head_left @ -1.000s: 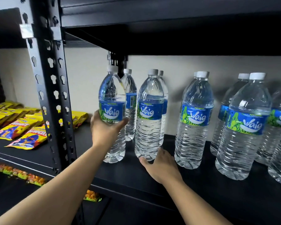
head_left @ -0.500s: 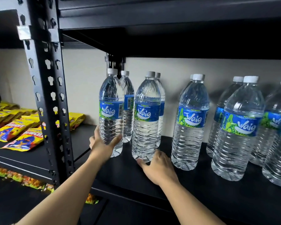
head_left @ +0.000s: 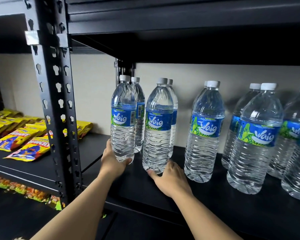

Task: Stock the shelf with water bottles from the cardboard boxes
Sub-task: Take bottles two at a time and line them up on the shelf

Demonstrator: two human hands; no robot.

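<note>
Clear water bottles with white caps and blue-green labels stand in rows on a black shelf [head_left: 206,201]. My left hand [head_left: 112,161] grips the base of the leftmost front bottle [head_left: 123,118], which stands upright at the shelf's left end. My right hand [head_left: 170,179] holds the bottom of the second front bottle [head_left: 158,125], thumb curled round its left side. Behind each of these stands another bottle. Further right stand a third front bottle [head_left: 205,130] and a fourth [head_left: 255,137], with more behind them. No cardboard box is in view.
A black perforated upright post [head_left: 56,104] stands left of the bottles. Beyond it, yellow snack packets [head_left: 21,142] lie on the neighbouring shelf, with more packets [head_left: 26,191] on the level below. A black shelf [head_left: 180,19] hangs above the bottles, and a pale wall is behind.
My left hand has slid down the leftmost bottle from its label to its base, and the bottle has come down and back toward the shelf. My right hand stays on the second bottle's base.
</note>
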